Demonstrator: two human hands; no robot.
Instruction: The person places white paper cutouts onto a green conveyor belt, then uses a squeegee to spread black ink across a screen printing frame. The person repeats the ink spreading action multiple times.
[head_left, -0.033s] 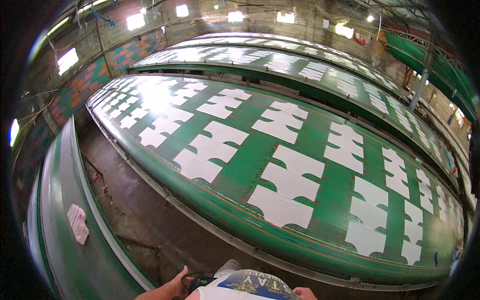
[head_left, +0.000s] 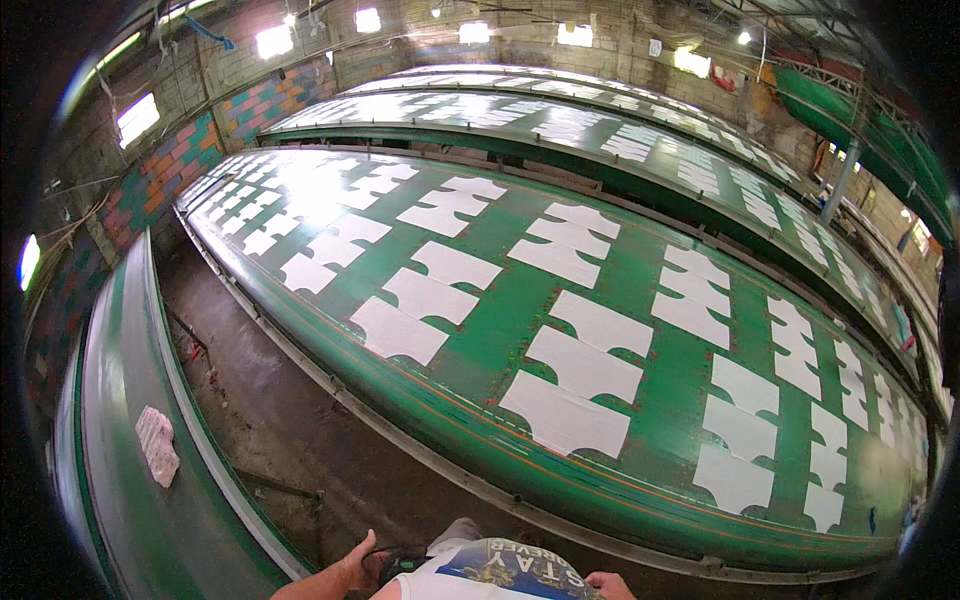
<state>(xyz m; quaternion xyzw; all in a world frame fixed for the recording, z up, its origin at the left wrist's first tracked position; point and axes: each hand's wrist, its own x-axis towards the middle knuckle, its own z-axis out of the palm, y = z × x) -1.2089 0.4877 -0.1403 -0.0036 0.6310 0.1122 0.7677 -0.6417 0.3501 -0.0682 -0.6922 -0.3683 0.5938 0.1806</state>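
My left hand [head_left: 357, 568] is at the lower edge, by my waist, with its thumb stretched upward. Its other fingers are mostly hidden beside a dark object [head_left: 386, 562] at my side, and I cannot tell whether they grip it. On the other side of my printed white shirt [head_left: 470, 578], only a part of my right hand [head_left: 608, 585] shows, its fingers largely out of sight. Ahead lies a long green table [head_left: 480, 320] bearing rows of white cut fabric pieces [head_left: 566, 412] with curved notches. Both hands are apart from these pieces.
To the left runs another green table [head_left: 125, 330] with a crumpled whitish bundle [head_left: 157, 446] on it. A dark floor aisle [head_left: 290, 400] separates the two tables. More long tables [head_left: 450, 112] with white pieces stand farther back. A metal post [head_left: 840, 180] rises at the right.
The view has shifted very slightly, so the tables sit a little farther right in it. My hands and the fabric pieces look the same.
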